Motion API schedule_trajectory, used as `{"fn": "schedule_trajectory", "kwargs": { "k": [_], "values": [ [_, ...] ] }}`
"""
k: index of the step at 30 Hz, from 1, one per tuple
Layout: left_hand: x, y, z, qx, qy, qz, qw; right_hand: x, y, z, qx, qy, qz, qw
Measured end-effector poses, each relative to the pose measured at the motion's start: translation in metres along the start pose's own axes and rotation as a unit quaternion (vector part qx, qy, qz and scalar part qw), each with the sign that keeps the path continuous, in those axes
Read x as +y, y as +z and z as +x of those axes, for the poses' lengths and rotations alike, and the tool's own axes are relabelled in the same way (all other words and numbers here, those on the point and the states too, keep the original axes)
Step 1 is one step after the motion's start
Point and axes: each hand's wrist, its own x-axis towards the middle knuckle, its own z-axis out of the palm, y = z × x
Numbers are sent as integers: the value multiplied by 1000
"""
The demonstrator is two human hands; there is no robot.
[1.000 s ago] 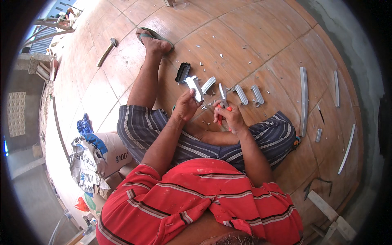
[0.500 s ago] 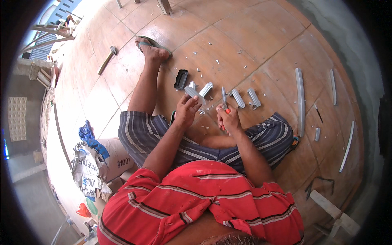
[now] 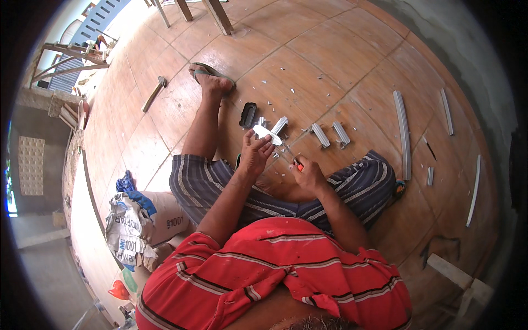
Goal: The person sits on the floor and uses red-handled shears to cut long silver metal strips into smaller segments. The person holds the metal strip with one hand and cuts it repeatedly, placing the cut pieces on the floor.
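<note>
My left hand (image 3: pixel 254 151) has its fingers closed on a short white metal piece (image 3: pixel 268 133), tilted just above the floor. My right hand (image 3: pixel 305 173) grips red-handled snips (image 3: pixel 298 164), whose blades point up-left at the right end of that piece; whether they touch it I cannot tell. Around them lie short ribbed metal offcuts (image 3: pixel 320 136), small bright scraps (image 3: pixel 292 91) and an open black case (image 3: pixel 247 114).
My bare legs (image 3: pixel 203 124) are spread on the tiled floor (image 3: pixel 324 49). A hammer (image 3: pixel 154 93) lies at upper left, paper sacks (image 3: pixel 129 225) at left, long metal strips (image 3: pixel 401 135) at right, wooden posts (image 3: pixel 219 16) at the top and wood offcuts (image 3: pixel 451 272) at lower right.
My left hand has turned the piece, showing its flat white face, and moved slightly down. My right hand has lowered and the snips now angle leftward toward the piece. The view has shifted slightly.
</note>
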Motion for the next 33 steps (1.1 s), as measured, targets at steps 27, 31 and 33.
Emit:
{"fn": "schedule_trajectory", "kwargs": {
  "k": [27, 31, 33],
  "values": [
    [5, 4, -15, -52, -17, 129, 990, 0, 6, 3, -75, 64, -94, 991],
    [4, 1, -14, -61, -27, 148, 987, 9, 11, 6, -97, 75, -106, 987],
    [0, 2, -14, -41, -31, 127, 991, 12, 15, 6, -86, 86, -111, 986]
  ]
}}
